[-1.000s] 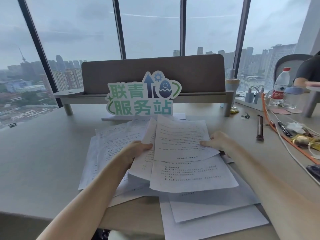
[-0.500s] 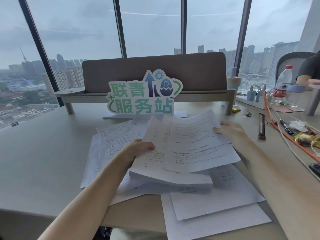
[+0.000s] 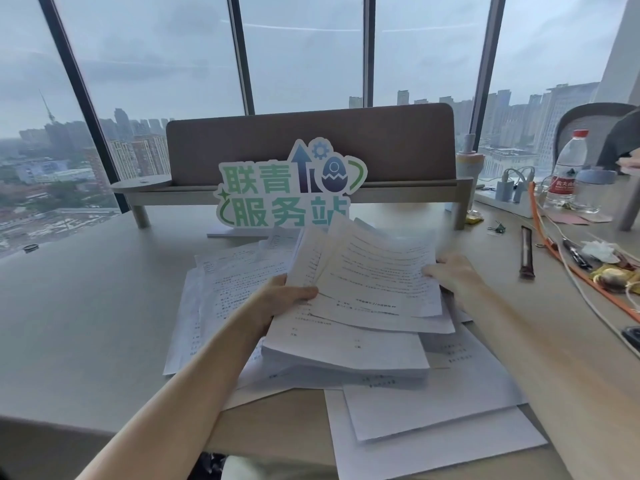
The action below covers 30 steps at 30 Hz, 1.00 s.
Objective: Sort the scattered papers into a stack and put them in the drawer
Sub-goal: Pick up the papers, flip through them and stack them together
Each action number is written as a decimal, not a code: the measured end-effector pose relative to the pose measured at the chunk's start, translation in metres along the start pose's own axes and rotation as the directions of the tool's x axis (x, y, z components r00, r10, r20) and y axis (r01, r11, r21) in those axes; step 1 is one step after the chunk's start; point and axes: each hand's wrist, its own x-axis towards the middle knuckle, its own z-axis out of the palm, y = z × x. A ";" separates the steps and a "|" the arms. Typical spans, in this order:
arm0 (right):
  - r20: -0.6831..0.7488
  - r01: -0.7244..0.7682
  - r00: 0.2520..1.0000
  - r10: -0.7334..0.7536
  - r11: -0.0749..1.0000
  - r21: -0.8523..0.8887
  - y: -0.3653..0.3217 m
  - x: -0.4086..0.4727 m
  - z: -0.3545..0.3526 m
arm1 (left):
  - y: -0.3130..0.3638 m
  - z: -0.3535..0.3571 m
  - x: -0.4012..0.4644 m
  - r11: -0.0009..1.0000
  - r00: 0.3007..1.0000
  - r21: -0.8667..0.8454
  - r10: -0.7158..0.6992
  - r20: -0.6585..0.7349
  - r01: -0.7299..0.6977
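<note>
A thick bundle of printed white papers (image 3: 367, 299) is lifted and tilted above the desk (image 3: 79, 323). My left hand (image 3: 287, 299) grips its left edge, thumb on top. My right hand (image 3: 453, 275) holds the right edge of the top sheets. More loose sheets lie flat underneath: some spread to the left (image 3: 221, 289), others near the front edge (image 3: 433, 431), overhanging it slightly. No drawer is in view.
A green-and-white sign (image 3: 287, 192) stands behind the papers, before a desk shelf with a brown panel (image 3: 311, 143). To the right lie a wrapped bar (image 3: 527, 251), pens, an orange cable (image 3: 568, 265), snacks, a water bottle (image 3: 568, 171) and a seated person's arm.
Both hands have raised the bundle and tipped its far edge upward. My right hand moved the top sheets leftward onto the pile, so the sheets overlap more closely than before.
</note>
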 end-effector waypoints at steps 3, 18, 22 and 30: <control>-0.021 0.048 0.999 -0.049 0.998 -0.041 -0.003 -0.003 0.005 | -0.001 -0.001 -0.002 0.997 0.999 -0.065 0.041 0.016 -0.040; 0.170 -0.177 0.975 0.145 0.965 0.194 0.005 0.033 0.005 | 0.000 -0.002 -0.003 0.981 0.996 -0.194 -0.026 -0.085 0.009; 0.216 -0.193 0.966 0.140 0.949 0.250 -0.013 0.001 0.013 | -0.001 -0.002 -0.001 0.975 0.987 -0.224 -0.043 -0.152 0.008; 0.250 -0.060 0.968 0.017 0.985 0.164 -0.018 -0.025 0.032 | -0.001 -0.001 -0.006 0.951 0.997 -0.308 -0.001 -0.080 -0.024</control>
